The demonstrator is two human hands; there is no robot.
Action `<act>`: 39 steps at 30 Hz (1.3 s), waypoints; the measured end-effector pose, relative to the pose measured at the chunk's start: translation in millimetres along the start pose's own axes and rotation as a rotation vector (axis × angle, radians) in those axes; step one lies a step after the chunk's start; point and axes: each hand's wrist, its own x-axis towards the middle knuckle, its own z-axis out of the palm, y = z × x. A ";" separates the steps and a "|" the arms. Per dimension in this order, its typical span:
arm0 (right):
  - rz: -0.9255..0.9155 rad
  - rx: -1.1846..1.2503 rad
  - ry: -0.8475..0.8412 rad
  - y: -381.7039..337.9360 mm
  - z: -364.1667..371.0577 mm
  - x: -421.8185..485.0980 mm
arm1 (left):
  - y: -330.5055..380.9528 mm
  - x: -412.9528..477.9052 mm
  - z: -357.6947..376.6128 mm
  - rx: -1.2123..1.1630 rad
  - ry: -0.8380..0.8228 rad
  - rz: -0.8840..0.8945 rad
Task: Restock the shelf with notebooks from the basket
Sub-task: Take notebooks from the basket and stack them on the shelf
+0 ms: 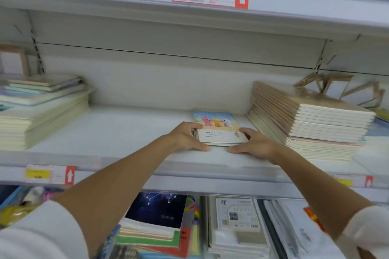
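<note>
A small stack of notebooks point(216, 127), the top cover showing cartoon animals under a blue sky, lies on the white middle shelf point(117, 132). My left hand point(187, 136) grips the stack's left edge, fingers curled over the top and thumb along the front. My right hand point(253, 144) grips its right edge the same way. The stack rests flat on the shelf board. No basket is in view.
A tall pile of tan-covered notebooks point(311, 120) stands just right of the stack. Pale green and cream notebooks point(40, 109) are piled at the left. Bare shelf lies between. The lower shelf holds dark starry notebooks point(157, 210) and white ones point(237, 216). Price tags hang on the shelf edges.
</note>
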 end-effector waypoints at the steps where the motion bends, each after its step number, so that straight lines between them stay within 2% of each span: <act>1: 0.001 -0.011 0.021 0.3 1.2 2.0 | -1.7 1.9 1.0 0.017 0.044 0.018; 6: -0.033 0.019 0.093 -3.6 10.2 12.5 | -12.8 14.2 1.1 0.048 0.176 0.048; 17: -0.044 0.043 0.161 -0.9 12.7 29.8 | -17.9 30.6 -5.7 -0.064 0.267 0.022; 21: -0.016 0.071 0.213 -3.2 12.8 33.1 | -20.3 34.2 -7.1 -0.122 0.225 0.000; 28: -0.036 0.103 0.107 -3.8 7.3 33.9 | -22.2 35.4 -7.1 -0.144 0.212 0.010; 39: -0.055 -0.015 0.084 -8.8 8.3 28.8 | -20.0 35.4 -7.9 0.021 0.156 0.012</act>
